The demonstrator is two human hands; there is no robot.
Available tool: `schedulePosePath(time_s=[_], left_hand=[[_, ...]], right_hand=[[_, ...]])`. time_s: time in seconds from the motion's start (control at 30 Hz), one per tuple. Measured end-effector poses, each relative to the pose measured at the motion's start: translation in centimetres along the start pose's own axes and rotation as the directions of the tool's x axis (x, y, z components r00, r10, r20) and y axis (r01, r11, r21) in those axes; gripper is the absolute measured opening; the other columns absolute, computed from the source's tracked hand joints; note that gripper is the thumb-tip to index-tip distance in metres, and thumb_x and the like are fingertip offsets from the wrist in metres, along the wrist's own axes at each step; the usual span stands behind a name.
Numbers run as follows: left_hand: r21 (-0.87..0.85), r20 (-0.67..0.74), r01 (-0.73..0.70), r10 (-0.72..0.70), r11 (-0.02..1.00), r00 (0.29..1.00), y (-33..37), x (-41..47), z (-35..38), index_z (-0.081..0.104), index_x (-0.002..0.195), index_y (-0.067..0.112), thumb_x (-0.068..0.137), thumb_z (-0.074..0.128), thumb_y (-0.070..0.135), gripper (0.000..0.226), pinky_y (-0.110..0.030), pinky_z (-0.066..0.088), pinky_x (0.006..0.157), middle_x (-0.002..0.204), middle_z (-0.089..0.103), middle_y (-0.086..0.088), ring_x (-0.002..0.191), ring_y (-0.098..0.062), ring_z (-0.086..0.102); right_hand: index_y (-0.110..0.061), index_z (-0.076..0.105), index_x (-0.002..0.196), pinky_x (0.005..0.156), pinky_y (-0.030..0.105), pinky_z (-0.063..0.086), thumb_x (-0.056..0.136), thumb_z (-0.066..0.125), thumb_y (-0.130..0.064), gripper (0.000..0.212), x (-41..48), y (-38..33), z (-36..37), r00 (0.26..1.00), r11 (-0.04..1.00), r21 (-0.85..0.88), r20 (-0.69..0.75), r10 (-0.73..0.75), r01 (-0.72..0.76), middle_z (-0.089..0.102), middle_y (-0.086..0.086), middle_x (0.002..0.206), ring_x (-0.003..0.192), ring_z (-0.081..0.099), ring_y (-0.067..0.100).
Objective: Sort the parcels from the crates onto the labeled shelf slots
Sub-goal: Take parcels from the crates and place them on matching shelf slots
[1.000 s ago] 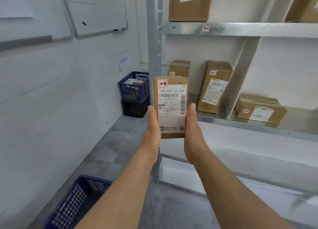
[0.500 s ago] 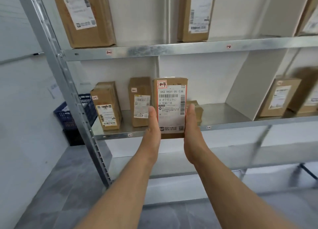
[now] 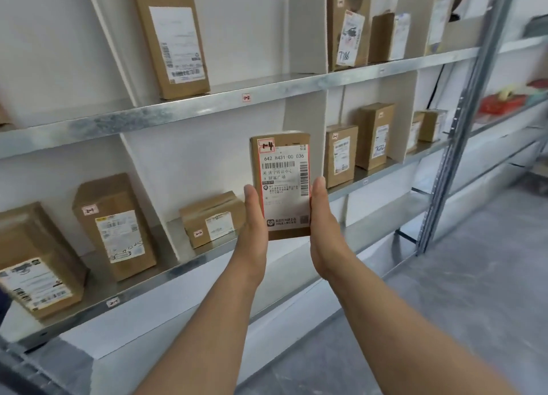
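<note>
I hold a small brown cardboard parcel (image 3: 283,187) upright in front of me, its white shipping label facing me with a red-framed tag "1-4" at the top left. My left hand (image 3: 254,216) presses its left side and my right hand (image 3: 321,216) presses its right side. Behind it runs the metal shelf (image 3: 207,103) with white dividers and small slot tags, such as "1-2" (image 3: 246,98) on the upper rail and "2-1" (image 3: 112,302) on the lower rail. Several brown parcels stand in the slots.
A low parcel tagged "2-2" (image 3: 212,219) lies on the lower shelf just left of my hands. Taller boxes (image 3: 341,154) stand to the right. A grey steel upright (image 3: 453,145) rises at the right, with a grey floor (image 3: 444,320) below it.
The view has swung right along the shelf: the blue crates and whiteboard are out of sight and further slots have come into view. The parcel stays held between both hands.
</note>
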State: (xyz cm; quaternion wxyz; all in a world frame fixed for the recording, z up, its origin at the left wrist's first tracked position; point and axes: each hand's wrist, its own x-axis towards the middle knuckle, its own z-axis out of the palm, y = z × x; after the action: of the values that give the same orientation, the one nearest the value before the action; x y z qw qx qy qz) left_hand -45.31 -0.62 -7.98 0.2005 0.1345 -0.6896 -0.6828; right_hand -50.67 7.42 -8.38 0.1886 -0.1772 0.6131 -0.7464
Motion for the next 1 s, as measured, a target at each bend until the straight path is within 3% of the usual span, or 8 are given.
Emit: schedulePosePath(time_s=[0.17,0.33,0.4,0.5,0.63,0.7,0.83,1.0], left_hand=[[-0.024,0.139,-0.010,0.013,1.000,0.990,0.2,0.7,3.9,0.057,0.099,0.063,0.078,0.010,0.076,0.053,-0.046,0.037,0.113,0.108,0.067,0.023,0.116,-0.008,0.057],[-0.059,0.323,-0.043,0.060,0.997,0.944,0.1,1.3,8.3,0.060,0.089,0.072,0.084,0.009,0.072,0.051,-0.045,0.037,0.113,0.103,0.069,0.030,0.114,-0.005,0.059],[-0.083,0.388,-0.050,0.078,0.995,0.918,-0.2,1.6,10.3,0.062,0.094,0.068,0.084,0.010,0.073,0.054,-0.046,0.036,0.113,0.110,0.070,0.023,0.116,-0.008,0.060],[-0.088,0.450,-0.062,0.095,0.994,0.888,-0.4,2.5,13.7,0.062,0.099,0.067,0.083,0.010,0.076,0.055,-0.047,0.037,0.112,0.114,0.070,0.018,0.118,-0.010,0.060],[-0.108,0.516,-0.055,0.103,0.993,0.850,-0.1,4.8,18.7,0.063,0.110,0.057,0.083,0.012,0.075,0.060,-0.046,0.037,0.113,0.118,0.069,0.014,0.118,-0.009,0.060],[-0.109,0.524,-0.062,0.111,0.992,0.845,-0.1,6.3,21.5,0.063,0.109,0.056,0.082,0.014,0.075,0.059,-0.045,0.037,0.113,0.118,0.069,0.015,0.117,-0.009,0.061],[-0.101,0.536,-0.092,0.132,0.991,0.834,0.5,10.0,27.9,0.059,0.113,0.055,0.082,0.012,0.075,0.061,-0.045,0.034,0.115,0.119,0.068,0.016,0.120,-0.009,0.058],[-0.132,0.558,-0.085,0.145,0.988,0.817,1.9,15.4,37.6,0.054,0.132,0.043,0.082,0.013,0.081,0.075,-0.047,0.030,0.116,0.125,0.066,0.014,0.125,-0.011,0.055]], right_hand=[[-0.041,0.048,0.135,0.105,0.037,0.033,0.085,0.015,-0.074,0.068,-0.8,-0.9,-3.9,0.990,0.997,-0.020,-0.122,-0.073,0.071,0.061,-0.007,0.129,0.117,0.054,0.013],[-0.040,0.057,0.128,0.085,0.015,0.033,0.096,0.013,-0.063,0.059,-1.9,-1.3,-8.4,0.957,0.991,-0.033,-0.256,-0.135,0.131,0.067,-0.017,0.116,0.101,0.057,-0.009],[-0.041,0.059,0.124,0.083,0.013,0.035,0.097,0.013,-0.063,0.058,-2.2,-1.6,-10.3,0.944,0.988,-0.048,-0.292,-0.155,0.148,0.069,-0.018,0.113,0.101,0.059,-0.009],[-0.043,0.062,0.117,0.100,0.024,0.036,0.096,0.015,-0.064,0.056,-2.0,-2.3,-13.5,0.924,0.987,-0.030,-0.348,-0.156,0.156,0.070,-0.017,0.112,0.109,0.059,-0.002],[-0.051,0.063,0.099,0.103,0.032,0.037,0.097,0.016,-0.061,0.049,-0.7,-3.7,-18.2,0.892,0.983,-0.023,-0.417,-0.174,0.181,0.071,-0.022,0.098,0.106,0.060,0.001],[-0.050,0.063,0.102,0.102,0.032,0.036,0.097,0.017,-0.061,0.047,0.5,-4.3,-20.8,0.880,0.980,-0.022,-0.437,-0.185,0.195,0.071,-0.023,0.096,0.104,0.059,-0.001],[-0.044,0.060,0.119,0.101,0.029,0.032,0.095,0.016,-0.065,0.055,4.0,-6.3,-27.0,0.877,0.976,-0.039,-0.432,-0.211,0.215,0.068,-0.016,0.114,0.109,0.056,-0.001],[-0.041,0.061,0.122,0.086,0.021,0.032,0.096,0.014,-0.064,0.058,8.3,-10.1,-36.3,0.864,0.970,-0.079,-0.443,-0.240,0.228,0.070,-0.019,0.103,0.100,0.058,-0.006]])
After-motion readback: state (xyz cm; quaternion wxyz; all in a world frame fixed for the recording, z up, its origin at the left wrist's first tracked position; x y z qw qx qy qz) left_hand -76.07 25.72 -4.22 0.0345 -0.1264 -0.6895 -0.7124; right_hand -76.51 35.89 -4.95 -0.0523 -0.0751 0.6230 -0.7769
